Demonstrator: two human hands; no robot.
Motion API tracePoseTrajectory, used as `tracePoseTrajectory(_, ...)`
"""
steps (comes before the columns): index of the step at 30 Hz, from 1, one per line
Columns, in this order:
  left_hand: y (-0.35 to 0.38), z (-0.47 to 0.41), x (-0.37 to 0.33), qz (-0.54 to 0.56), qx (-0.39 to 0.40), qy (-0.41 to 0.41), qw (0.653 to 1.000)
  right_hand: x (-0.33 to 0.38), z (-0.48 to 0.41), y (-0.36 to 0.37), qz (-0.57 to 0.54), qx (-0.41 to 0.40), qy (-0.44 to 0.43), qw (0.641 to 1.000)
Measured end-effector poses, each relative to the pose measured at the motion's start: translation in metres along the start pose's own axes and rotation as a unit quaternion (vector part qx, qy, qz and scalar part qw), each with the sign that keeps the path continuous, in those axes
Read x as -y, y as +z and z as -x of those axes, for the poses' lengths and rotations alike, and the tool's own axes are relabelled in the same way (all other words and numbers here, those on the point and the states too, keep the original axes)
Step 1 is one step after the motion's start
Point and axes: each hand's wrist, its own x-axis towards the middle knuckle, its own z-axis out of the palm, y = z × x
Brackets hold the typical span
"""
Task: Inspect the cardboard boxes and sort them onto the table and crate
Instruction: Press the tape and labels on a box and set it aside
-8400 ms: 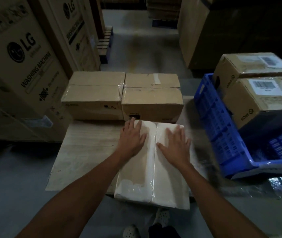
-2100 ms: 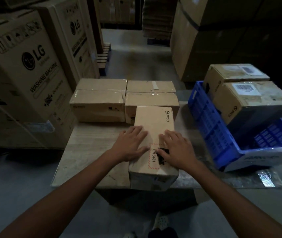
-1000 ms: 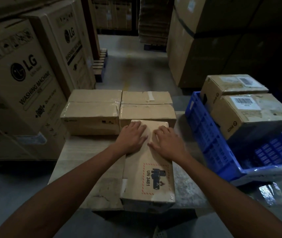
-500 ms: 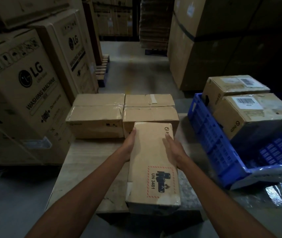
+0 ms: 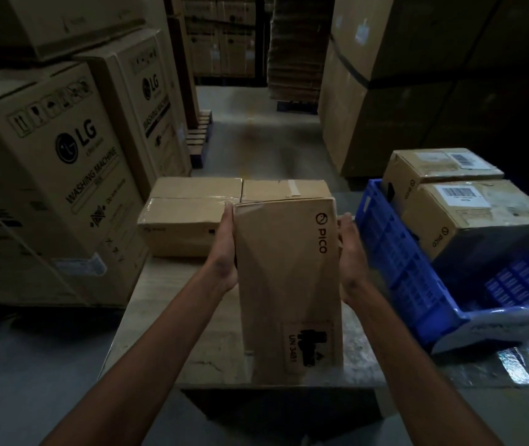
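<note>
Nearest the camera, one long cardboard box (image 5: 288,284) marked PICO and UN 3481 is clamped between two bare hands: the left hand (image 5: 224,252) lies flat along its left side and the right hand (image 5: 350,255) along its right, fingers (image 5: 345,225) stretched forward rather than curled, each pressing a side wall. That squeeze from both sides looks meant to tip or lift the far end so another face can be checked; the near end sits at or just above the front edge of the tabletop (image 5: 173,317), and whether it touches I cannot tell. Behind it two more sealed boxes lie side by side on the tabletop, the left box (image 5: 189,217) in full view and the taped box (image 5: 285,189) partly hidden by the held one, likely already sorted there. To the right a blue crate (image 5: 395,252), tilted, holds two labelled boxes, the nearer box (image 5: 478,214) and the farther box (image 5: 436,165), touching each other. So five small boxes in all, one in hand. Farther left stand at least two washing machine cartons (image 5: 47,188).
</note>
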Motion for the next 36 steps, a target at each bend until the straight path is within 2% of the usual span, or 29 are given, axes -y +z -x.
tracePoseTrajectory(3, -0.008, 0.011, 0.004, 0.015, 0.003, 0.024, 1.0, -0.001, 0.008, -0.001, -0.026, -0.005, 0.008, 1.0)
tracePoseTrajectory(6, -0.022, 0.018, 0.025, 0.025, 0.01, 0.033, 0.999, -0.015, 0.022, -0.002, -0.043, 0.01, 0.052, 0.998)
tracePoseTrajectory(11, -0.04, 0.028, 0.075, -0.044, -0.02, 0.029, 0.998, -0.061, 0.048, -0.004, -0.024, 0.015, 0.113, 0.993)
tracePoseTrajectory(17, -0.047, 0.019, 0.075, -0.088, -0.044, 0.015, 0.995, -0.066, 0.048, -0.014, 0.02, 0.02, 0.122, 0.992)
tracePoseTrajectory(19, -0.047, 0.01, 0.067, -0.062, -0.062, -0.015, 0.996, -0.062, 0.042, -0.015, 0.027, 0.02, 0.136, 0.99)
tracePoseTrajectory(23, -0.064, -0.038, 0.066, -0.063, -0.159, -0.16, 0.972, -0.053, 0.011, -0.017, 0.026, 0.006, 0.226, 0.974)
tracePoseTrajectory(26, -0.071, -0.067, 0.068, -0.094, -0.12, -0.236, 0.96, -0.057, -0.014, -0.016, 0.029, -0.003, 0.328, 0.944)
tracePoseTrajectory(28, -0.043, -0.04, 0.044, -0.104, -0.07, -0.224, 0.966, -0.06, -0.021, -0.01, 0.011, 0.023, 0.351, 0.936)
tracePoseTrajectory(31, -0.018, -0.022, 0.032, -0.115, 0.001, -0.193, 0.974, -0.055, -0.015, -0.005, -0.002, 0.03, 0.327, 0.945)
tracePoseTrajectory(36, -0.021, -0.012, 0.038, -0.06, 0.018, -0.139, 0.988, -0.063, -0.003, -0.016, -0.045, 0.047, 0.271, 0.96)
